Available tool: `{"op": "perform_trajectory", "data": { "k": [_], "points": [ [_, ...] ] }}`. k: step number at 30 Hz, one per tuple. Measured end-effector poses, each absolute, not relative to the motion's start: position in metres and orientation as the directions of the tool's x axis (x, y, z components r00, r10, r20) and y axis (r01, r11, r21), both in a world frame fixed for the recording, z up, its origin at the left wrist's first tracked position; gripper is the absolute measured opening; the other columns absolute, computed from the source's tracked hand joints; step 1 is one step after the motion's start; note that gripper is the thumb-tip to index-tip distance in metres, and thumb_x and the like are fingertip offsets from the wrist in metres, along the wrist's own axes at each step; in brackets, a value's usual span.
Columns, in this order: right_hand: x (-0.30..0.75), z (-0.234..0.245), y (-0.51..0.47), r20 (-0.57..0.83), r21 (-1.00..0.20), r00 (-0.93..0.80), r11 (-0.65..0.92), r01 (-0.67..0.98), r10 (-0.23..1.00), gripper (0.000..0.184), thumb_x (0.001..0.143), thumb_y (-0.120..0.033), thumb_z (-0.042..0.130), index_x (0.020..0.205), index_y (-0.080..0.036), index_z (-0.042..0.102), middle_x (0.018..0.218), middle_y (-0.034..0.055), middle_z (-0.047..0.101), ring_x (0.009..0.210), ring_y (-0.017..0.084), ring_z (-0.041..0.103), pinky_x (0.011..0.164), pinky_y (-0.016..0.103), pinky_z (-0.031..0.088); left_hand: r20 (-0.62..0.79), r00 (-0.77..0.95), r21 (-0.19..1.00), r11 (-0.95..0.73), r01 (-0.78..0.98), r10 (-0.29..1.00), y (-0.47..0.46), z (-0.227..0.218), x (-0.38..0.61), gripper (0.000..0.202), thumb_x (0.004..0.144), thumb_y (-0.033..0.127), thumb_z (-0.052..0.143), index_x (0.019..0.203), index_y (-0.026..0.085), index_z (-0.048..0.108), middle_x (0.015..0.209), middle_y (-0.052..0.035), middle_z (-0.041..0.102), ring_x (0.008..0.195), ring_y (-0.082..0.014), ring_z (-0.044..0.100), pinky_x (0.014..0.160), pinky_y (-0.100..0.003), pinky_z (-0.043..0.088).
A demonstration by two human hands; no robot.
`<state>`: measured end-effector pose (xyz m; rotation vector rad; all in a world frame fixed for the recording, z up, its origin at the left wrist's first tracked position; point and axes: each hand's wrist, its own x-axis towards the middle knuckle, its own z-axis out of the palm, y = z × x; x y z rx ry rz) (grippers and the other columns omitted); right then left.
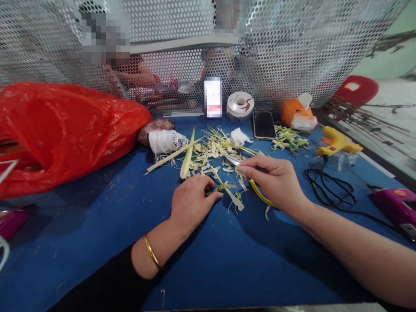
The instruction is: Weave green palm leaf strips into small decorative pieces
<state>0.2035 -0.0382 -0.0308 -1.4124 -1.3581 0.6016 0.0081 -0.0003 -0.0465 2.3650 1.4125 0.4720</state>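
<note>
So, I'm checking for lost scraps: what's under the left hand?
A plant piece sticks out from under the left hand, over the blue table. Whatever lies beneath the palm is covered.

Craft workshop, blue worktable [97, 225], yellow glue gun [341, 143], white spool [239, 111], perforated metal screen [276, 56]

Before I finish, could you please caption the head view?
Right hand holding pointed silver blade near pale green plant scraps on blue tabletop, left hand nearby.
</note>
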Motion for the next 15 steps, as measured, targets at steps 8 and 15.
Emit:
{"op": "perform_trajectory", "data": {
  "k": [8,15],
  "points": [
    [0.201,-0.052,-0.030,0.159,-0.942,0.219,0.080,0.327,0.963,0.020,0.077,-0.037,0.072,0.075,-0.018,0.074,0.062,0.0005,0.065,0.055,0.013,0.053,0.052,0.026,0.043,0.180,0.483,0.548,-0.495,0.674,0.857,0.004,-0.052,0.010,0.003,0.077,0.020,0.068,0.077,0.022,0.067,0.079,-0.0003,0.069,0.079,-0.0195,0.062,0.069,-0.031,0.045],
    [0.198,-0.038,-0.038,0.227,-0.950,0.269,0.152,0.273,0.936,0.013,0.077,-0.031,0.072,0.073,-0.019,0.074,0.066,0.0007,0.067,0.060,0.014,0.057,0.057,0.027,0.045,0.032,0.364,0.956,-0.134,0.259,0.931,-0.001,-0.044,0.011,0.008,0.071,0.018,0.070,0.077,0.019,0.065,0.075,0.0000,0.071,0.070,-0.0157,0.067,0.070,-0.030,0.053]
  ]
}}
